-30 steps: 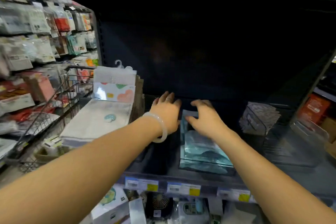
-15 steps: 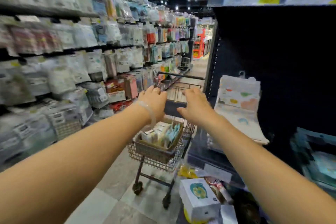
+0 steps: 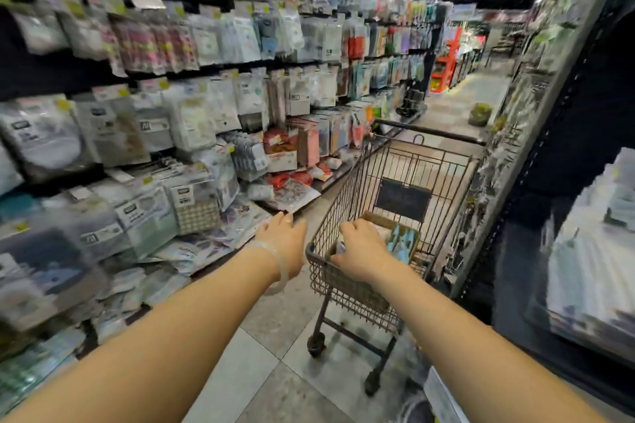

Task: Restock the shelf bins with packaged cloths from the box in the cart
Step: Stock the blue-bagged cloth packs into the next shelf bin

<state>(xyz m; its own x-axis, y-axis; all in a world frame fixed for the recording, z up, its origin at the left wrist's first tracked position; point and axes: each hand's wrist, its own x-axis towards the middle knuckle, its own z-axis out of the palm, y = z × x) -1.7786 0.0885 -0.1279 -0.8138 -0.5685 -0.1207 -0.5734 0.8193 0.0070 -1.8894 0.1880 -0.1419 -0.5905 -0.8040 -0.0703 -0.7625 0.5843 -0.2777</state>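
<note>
Two hands are out over the aisle. Far left: hanging packets on the wall display, blurred, not part of the task.

Left hand: hovers beside the cart's near-left corner, fingers loosely extended, holding nothing. A clear bangle sits on the wrist.

Cart: small wire type, standing on the tiled floor between the wall display and the dark shelf unit. The cardboard box sits in its basket.

Right hand: inside the basket, lying over the near end of the box. Fingers curl downward, but the fingertips are hidden; cannot tell whether they grip a pack or merely rest on one. Packaged cloths show as teal edges standing in the box, just right of the hand.

Far right: stacked goods on the shelf, heavily blurred; bins not discernible.

Judged step: reaching for the next pack.

Risks:
- The cart could roll off if the box is leaned on or tugged.
- Upright packs are close together; a blind grab could lift two, or drag a neighbour over the box rim.
- Slick wrapping could slip from a shallow pinch.
</note>
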